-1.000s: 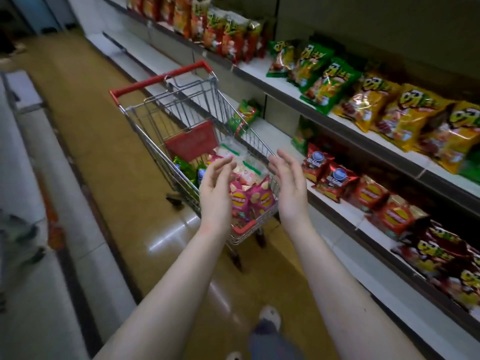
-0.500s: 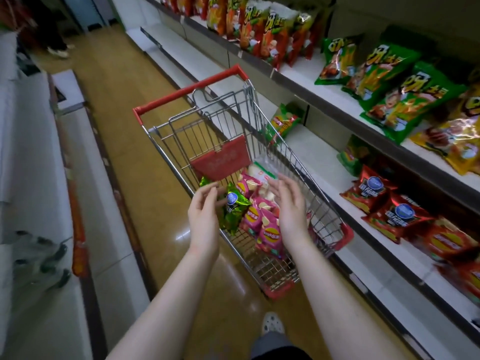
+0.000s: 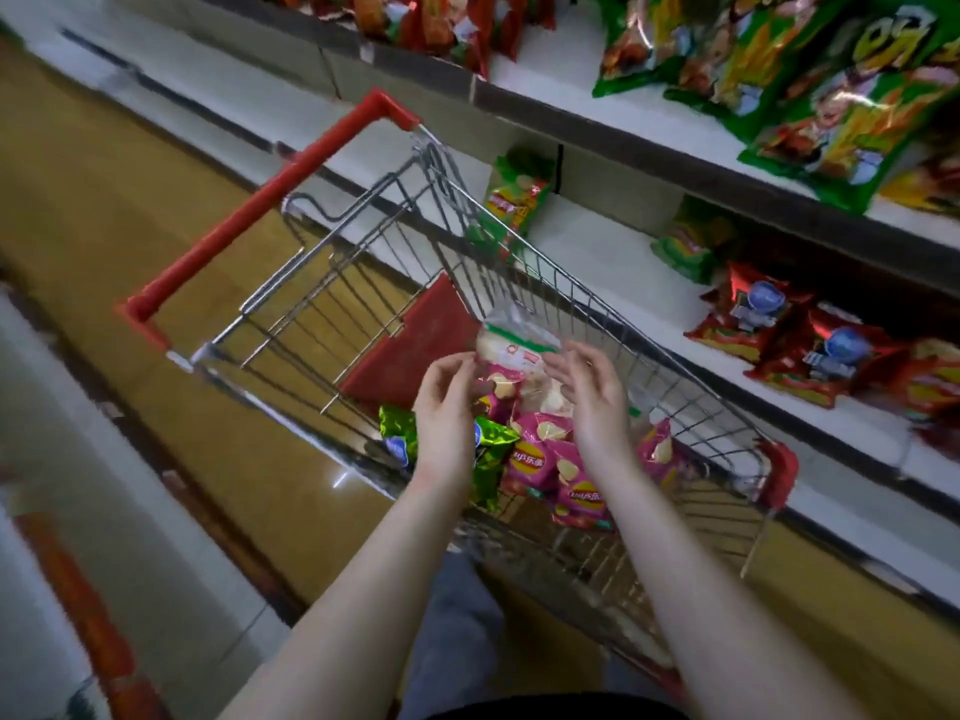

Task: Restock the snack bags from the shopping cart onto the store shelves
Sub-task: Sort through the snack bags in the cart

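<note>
A wire shopping cart [image 3: 571, 289] with a red handle [image 3: 260, 210] stands beside the shelves. In it lie several pink chip bags [image 3: 535, 459], a shiny green bag [image 3: 493, 449] and an upright clear bag of pale snacks [image 3: 511, 353]. Both my hands are inside the cart on either side of the clear bag. My left hand [image 3: 447, 402] has loosely curved fingers at the bag's left edge. My right hand [image 3: 592, 397] is spread open at its right side. Blur hides whether either hand grips the bag.
White shelves [image 3: 597, 236] run along the right. The upper shelf holds large green bags [image 3: 831, 96]; the lower holds red bags [image 3: 748, 314] and a green-and-red bag [image 3: 514, 200] behind the cart. The brown aisle floor [image 3: 130, 174] stretches left, and my legs are below.
The view has closed in on the cart. Both hands have gone deeper into it, from above the pink bags to either side of the clear bag.
</note>
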